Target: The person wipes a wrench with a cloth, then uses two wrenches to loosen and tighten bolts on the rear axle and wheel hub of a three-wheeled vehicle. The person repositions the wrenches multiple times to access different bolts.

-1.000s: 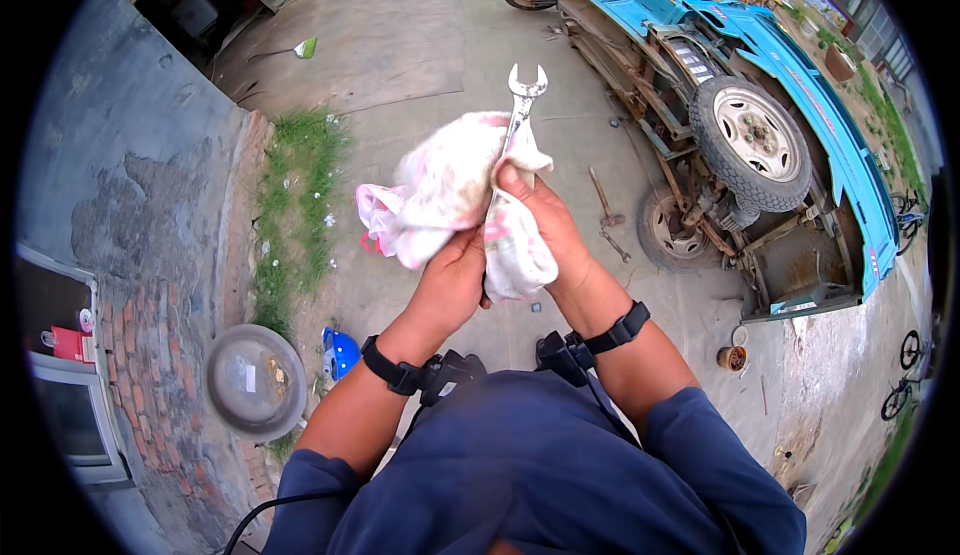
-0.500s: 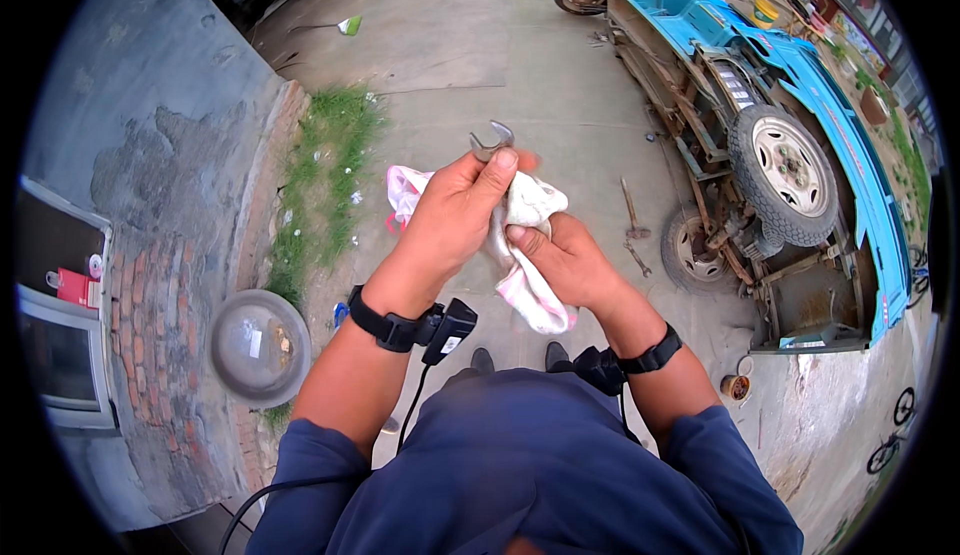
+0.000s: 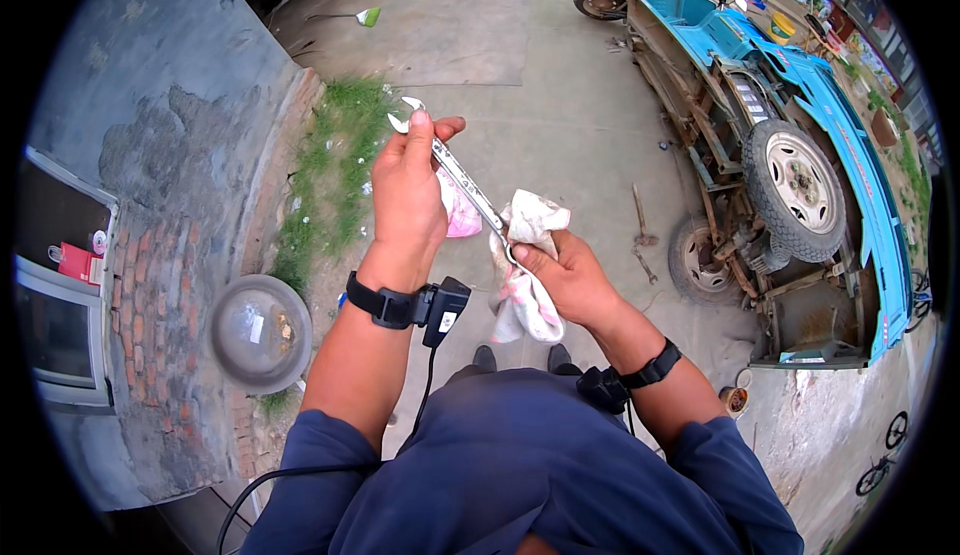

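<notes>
My left hand (image 3: 408, 190) grips the upper end of a long steel wrench (image 3: 462, 183), whose open jaw sticks out above my fingers. My right hand (image 3: 563, 273) pinches a white and pink rag (image 3: 527, 275) around the wrench's lower end. Part of the rag shows pink behind my left hand. Both wrists wear black bands, and a small black device with a cable hangs from the left one.
A blue vehicle (image 3: 800, 115) lies on its side at the right, wheels (image 3: 795, 190) facing me. A hammer (image 3: 640, 225) and small tools lie on the concrete beside it. A round metal lid (image 3: 260, 330) rests by the brick wall (image 3: 150, 285) at the left, near a grass strip (image 3: 330, 175).
The wrench has come out of the bundled rag: my left hand now holds its top end, and my right hand has slid the rag down to the lower end.
</notes>
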Demonstrator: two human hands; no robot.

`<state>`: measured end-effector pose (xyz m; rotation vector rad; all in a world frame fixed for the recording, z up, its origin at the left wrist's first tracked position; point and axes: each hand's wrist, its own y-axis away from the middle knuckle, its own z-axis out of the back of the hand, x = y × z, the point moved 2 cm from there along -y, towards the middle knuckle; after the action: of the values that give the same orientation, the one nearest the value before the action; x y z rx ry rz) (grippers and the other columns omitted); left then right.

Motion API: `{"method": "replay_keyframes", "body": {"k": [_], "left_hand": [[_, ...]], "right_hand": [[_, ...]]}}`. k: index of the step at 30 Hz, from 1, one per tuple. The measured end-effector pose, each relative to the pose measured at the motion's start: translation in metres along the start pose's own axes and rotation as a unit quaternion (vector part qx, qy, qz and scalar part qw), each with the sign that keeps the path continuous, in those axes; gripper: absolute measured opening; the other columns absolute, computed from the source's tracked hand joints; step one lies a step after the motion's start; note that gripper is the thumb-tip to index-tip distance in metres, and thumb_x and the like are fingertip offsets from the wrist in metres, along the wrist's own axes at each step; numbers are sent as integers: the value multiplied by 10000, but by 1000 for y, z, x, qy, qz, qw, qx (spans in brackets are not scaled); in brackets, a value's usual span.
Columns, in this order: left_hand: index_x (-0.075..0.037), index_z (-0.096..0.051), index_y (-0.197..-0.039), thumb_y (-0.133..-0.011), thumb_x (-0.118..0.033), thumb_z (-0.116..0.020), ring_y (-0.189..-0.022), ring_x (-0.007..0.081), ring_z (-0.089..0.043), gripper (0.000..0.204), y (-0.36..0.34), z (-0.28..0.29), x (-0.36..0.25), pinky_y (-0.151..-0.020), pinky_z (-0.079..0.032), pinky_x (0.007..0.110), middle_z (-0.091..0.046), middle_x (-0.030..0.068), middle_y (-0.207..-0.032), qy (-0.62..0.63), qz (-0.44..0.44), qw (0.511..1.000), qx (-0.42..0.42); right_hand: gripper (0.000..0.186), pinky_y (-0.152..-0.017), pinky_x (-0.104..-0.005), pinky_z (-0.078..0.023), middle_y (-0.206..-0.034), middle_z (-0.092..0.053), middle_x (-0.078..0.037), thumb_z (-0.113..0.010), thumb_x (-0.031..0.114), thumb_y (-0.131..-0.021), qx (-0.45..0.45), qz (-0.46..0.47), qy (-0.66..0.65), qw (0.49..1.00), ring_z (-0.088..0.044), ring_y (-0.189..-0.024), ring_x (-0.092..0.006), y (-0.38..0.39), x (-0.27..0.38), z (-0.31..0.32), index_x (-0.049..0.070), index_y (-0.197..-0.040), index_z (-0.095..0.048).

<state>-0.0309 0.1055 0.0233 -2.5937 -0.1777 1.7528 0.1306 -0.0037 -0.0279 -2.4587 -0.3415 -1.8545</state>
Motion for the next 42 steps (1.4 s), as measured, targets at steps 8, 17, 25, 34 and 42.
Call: {"method": "replay_keyframes", "body": {"k": [8,17,25,34,42], "left_hand": [[18,-646,-1077,-1000,-283,-549,-922,130,-585,325,37,14,-1,-855,-459,285,-677,85,-1057,-113,-21,991,66],[-64,-484,-1313,-1022,-238,-502,-1082,225,-628,339,83,45,39,-844,-511,337,-626,106,-1197,45,81,983,157],[-185,-611,-1162,-994,-402,-523,-1128,196,-580,288,30,130,61,-893,-472,351,-640,23,-1110,227,223,947,49],[-119,-594,-1036,-992,-367,-547,-857,210,-593,256,13,220,142,-809,-495,385,-590,37,-873,96,416,898,-110],[-98,-594,-1093,-985,-167,-542,-748,217,-611,138,-49,134,203,-671,-500,349,-593,52,-827,-14,495,868,-27]], "right_hand": [[238,-683,-268,-510,-942,-646,-38,-569,167,-982,-237,74,-45,968,-611,-782,-98,-33,-15,24,6,-1158,-562],[299,-663,-291,-517,-904,-634,-18,-594,332,-977,-308,97,-208,923,-614,-771,-120,-62,-4,23,80,-1137,-571],[383,-731,-313,-520,-972,-651,-45,-582,393,-970,-244,3,-233,941,-626,-851,-139,-58,-34,3,55,-1150,-597],[458,-758,-344,-522,-990,-676,-81,-549,435,-968,-384,-149,-84,907,-653,-860,-178,-11,-87,95,22,-1151,-621],[539,-835,-354,-523,-1027,-666,-90,-532,488,-972,-426,-164,-227,860,-643,-919,-185,-23,-122,200,4,-1208,-566]]}}
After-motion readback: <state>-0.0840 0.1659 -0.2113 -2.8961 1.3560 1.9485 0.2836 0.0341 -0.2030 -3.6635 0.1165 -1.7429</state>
